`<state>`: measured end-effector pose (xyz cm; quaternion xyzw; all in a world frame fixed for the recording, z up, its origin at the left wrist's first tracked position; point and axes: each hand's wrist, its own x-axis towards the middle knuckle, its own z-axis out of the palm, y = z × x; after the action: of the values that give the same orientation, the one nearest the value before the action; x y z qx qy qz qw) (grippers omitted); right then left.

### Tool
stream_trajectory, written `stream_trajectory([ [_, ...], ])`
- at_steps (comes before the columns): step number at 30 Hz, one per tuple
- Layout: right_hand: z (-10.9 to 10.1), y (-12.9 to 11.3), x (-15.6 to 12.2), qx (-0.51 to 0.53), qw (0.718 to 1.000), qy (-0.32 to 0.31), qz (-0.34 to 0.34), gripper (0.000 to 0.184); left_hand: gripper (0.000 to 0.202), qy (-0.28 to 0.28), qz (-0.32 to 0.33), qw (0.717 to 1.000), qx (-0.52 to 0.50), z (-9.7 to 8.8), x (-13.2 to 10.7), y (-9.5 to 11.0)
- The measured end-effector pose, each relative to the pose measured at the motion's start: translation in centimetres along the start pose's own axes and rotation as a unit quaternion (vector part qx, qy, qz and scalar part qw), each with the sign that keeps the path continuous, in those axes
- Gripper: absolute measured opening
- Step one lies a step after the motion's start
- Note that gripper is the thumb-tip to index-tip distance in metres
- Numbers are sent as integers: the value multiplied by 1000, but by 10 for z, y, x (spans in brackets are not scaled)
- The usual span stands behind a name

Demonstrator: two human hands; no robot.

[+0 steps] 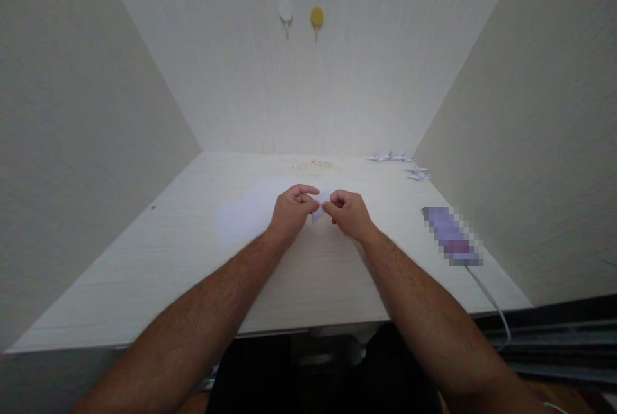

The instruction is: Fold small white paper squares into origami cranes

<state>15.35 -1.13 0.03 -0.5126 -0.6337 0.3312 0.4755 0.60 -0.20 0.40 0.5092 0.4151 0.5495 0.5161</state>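
A small folded piece of white paper (320,208) is held up between my two hands, above the middle of the table. My left hand (295,207) pinches its left side between thumb and fingers, with the index finger reaching over the top. On the other side, my right hand (349,209) pinches the right edge, its fingers curled. The exact folds are too small to make out. Flat white paper (248,211) lies on the table to the left, partly behind my left hand and forearm.
Several folded paper cranes (391,157) stand at the back right corner of the white table (193,272). A blurred-out phone (450,236) with a white cable (491,301) lies at the right. Two hooks, one white (285,10), one yellow (317,17), are on the back wall.
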Motion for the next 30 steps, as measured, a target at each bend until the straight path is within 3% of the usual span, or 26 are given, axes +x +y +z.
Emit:
stream_trajectory([
  [4,-1,2,3,12,1000,19,20,20,32,-23,-56,998,-29,1,-1,-1],
  [8,-3,7,5,58,997,52,26,18,27,-37,-119,990,-70,2,-2,0],
  [12,-4,12,3,17,993,92,-66,30,23,-25,-115,991,-69,1,-2,-1],
  [15,-4,15,3,-34,991,78,-106,20,24,-33,-107,992,-58,1,-2,-1],
  [20,-3,17,4,-16,991,109,-74,10,22,-61,-104,992,-41,2,-5,-1],
  [23,-5,16,5,-70,978,128,-149,2,21,-66,-101,992,-45,1,-4,-3],
  [26,-7,13,4,-109,961,120,-224,15,21,-58,-96,992,-63,0,-2,-5],
  [30,-7,11,2,-114,961,89,-235,18,23,-54,-92,990,-89,-1,0,-7],
])
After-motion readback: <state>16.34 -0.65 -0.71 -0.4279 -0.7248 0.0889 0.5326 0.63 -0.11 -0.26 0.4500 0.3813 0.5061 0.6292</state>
